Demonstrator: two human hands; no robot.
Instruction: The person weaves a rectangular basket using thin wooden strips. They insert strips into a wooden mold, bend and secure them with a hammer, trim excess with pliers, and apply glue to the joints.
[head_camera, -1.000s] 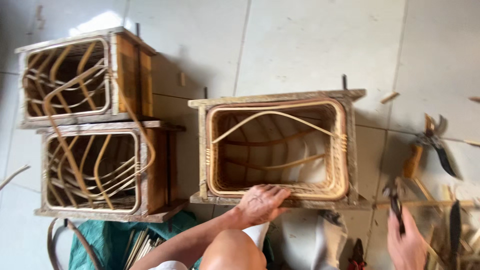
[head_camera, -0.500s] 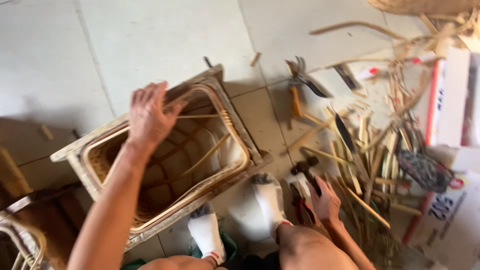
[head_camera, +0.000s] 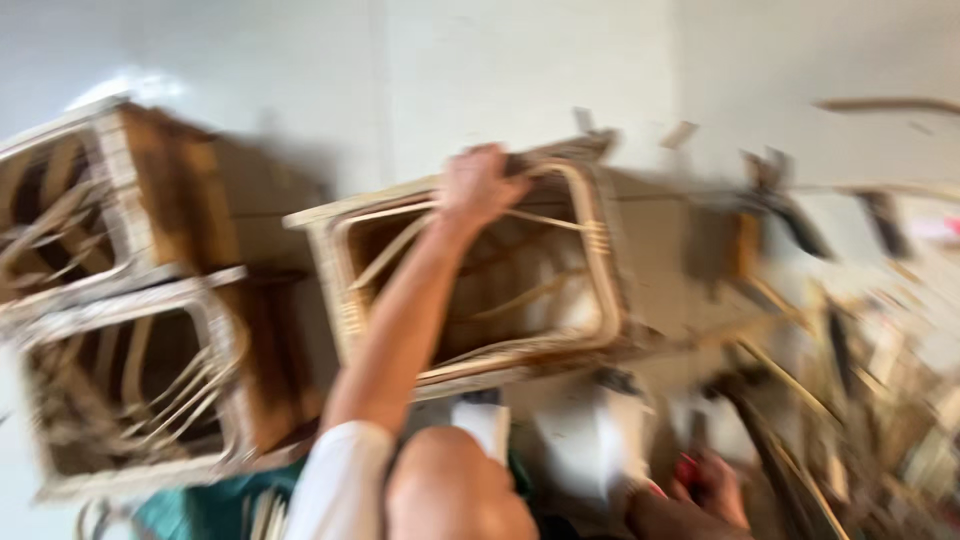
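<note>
Rattan basket frame (head_camera: 480, 290), rectangular, on pale tiled floor (head_camera: 300, 60); mouth facing up toward the camera, long axis running left to right with a slight rise to the right. Left hand (head_camera: 478, 185): fingers curled over the far long rim, arm crossing the open mouth from the near side. Basket lies directly ahead of the knee (head_camera: 455, 490), so the left hand is plainly the nearer. Right hand (head_camera: 715, 485): low at the near right, well apart from the basket, beside something red; heavy blur, cannot tell whether it is spread or closed. Two similar baskets (head_camera: 120, 300) stacked to the left, mouths also facing the camera. Loose cane strips and tools (head_camera: 850, 350) scattered to the right.
</note>
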